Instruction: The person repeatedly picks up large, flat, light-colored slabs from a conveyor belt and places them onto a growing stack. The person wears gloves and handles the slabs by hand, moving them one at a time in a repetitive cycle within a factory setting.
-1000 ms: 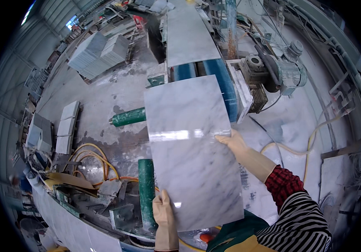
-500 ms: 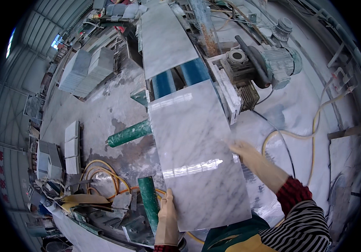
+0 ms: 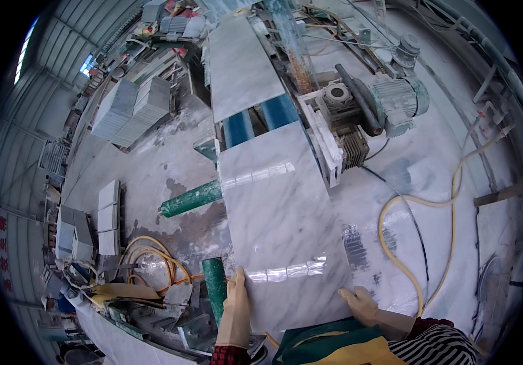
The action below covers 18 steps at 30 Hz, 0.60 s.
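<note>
The white marble slab, grey-veined and glossy, lies flat on the cutting machine's blue-railed bed, its near edge toward the person. The left hand, gloved, presses flat on the slab's near left corner with its fingers extended and resting on the stone, not curled around it. The right hand, also gloved, sits at the near right edge with its fingers bent over the rim of the slab. A second slab lies farther along the same bed, with the blue rails showing between the 2.

Just right of the slab stands the saw head with its grey motor. A yellow hose loops over the wet, slurry-coated floor on that side. Left of the bed, 2 green rollers jut out over a dusty concrete floor. Coiled orange hoses lie near them, with stacks of cut grey tiles well apart toward the corrugated wall.
</note>
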Available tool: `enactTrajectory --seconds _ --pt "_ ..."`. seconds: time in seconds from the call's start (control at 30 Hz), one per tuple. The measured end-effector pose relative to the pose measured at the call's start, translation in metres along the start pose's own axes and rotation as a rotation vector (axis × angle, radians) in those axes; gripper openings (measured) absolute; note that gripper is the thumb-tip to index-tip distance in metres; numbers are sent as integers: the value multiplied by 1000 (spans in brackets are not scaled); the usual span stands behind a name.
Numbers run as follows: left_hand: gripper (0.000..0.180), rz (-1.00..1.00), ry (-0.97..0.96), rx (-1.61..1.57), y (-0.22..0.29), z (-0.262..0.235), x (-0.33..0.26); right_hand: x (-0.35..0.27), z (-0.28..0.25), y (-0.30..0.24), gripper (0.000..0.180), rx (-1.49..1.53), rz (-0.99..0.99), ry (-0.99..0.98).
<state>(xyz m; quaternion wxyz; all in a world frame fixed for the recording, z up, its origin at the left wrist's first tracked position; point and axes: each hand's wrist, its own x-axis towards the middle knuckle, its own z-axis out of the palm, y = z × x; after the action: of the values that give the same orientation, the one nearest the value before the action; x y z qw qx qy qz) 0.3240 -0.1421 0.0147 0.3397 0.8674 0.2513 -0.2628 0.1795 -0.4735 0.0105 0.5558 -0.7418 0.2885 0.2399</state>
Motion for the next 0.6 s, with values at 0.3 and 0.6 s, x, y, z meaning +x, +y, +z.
enactTrajectory --seconds 0.3,0.6 --pt "56 -54 -81 -537 31 -7 73 38 -16 -79 54 286 124 63" --pt "58 94 -546 -1159 65 -45 79 85 -2 -102 46 793 83 103"
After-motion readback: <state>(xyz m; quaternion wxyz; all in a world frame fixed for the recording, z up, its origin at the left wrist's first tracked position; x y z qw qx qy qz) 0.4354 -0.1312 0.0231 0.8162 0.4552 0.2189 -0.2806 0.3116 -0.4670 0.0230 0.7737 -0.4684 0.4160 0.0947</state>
